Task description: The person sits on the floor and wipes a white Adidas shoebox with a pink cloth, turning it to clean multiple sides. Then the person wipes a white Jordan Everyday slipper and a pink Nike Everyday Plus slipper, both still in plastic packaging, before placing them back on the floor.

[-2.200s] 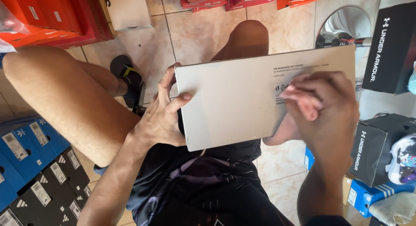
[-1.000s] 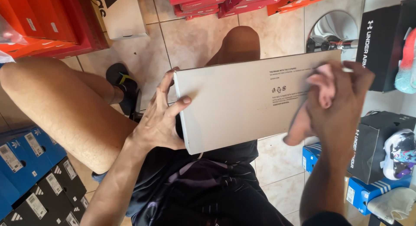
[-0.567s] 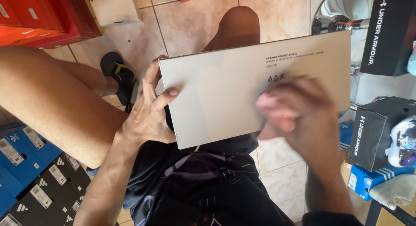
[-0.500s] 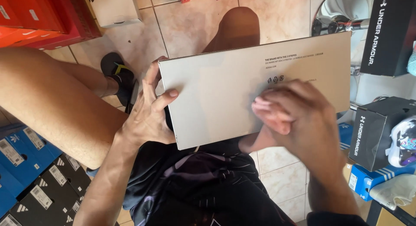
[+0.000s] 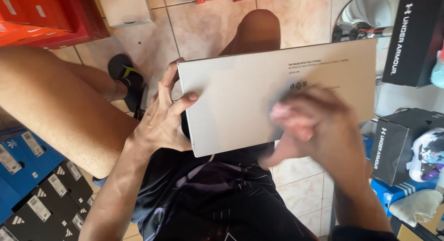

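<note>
The left hand gripped the left edge of a pale grey flat box resting over the person's lap. The right hand was blurred over the box's lower right part; whether it gripped, I cannot tell. Left of the box lay blue and black shoeboxes; right of it, black boxes.

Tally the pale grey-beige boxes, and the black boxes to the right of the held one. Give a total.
Pale grey-beige boxes: 2, the held box gripped by the left hand and the floor box at the top.
Black boxes on the right: 2, the upper black box and the lower black box.
Total: 4
</note>
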